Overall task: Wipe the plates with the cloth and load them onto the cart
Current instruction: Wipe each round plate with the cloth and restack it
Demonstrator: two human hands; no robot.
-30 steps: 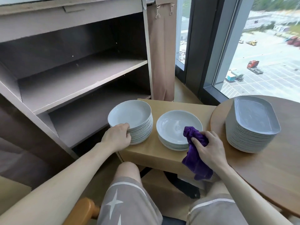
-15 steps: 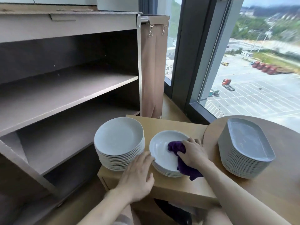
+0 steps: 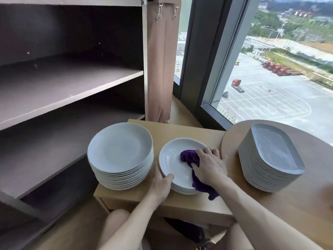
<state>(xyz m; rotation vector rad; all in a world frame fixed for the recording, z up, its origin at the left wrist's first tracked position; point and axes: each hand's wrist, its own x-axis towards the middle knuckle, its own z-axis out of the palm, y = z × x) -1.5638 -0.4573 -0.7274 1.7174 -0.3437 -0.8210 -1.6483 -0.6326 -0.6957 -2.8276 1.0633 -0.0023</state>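
A purple cloth (image 3: 189, 156), bunched under the curled fingers of the right hand (image 3: 210, 167), presses into the top plate (image 3: 171, 160) of a short stack on a low wooden stand (image 3: 189, 132). The left hand (image 3: 161, 184) pinches that plate's near rim, thumb on top. A taller stack of round plates (image 3: 120, 154) stands just left, with the cart (image 3: 72, 91) and its shelves beyond. Further right, oblong plates (image 3: 275, 148) are stacked on a round table (image 3: 306, 204)

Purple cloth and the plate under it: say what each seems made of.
Purple cloth: soft, fuzzy fabric, probably microfibre; it bunches and folds under the right hand. Plate: likely glazed ceramic, pale grey-white with a smooth, light-catching sheen; melamine can't be ruled out.
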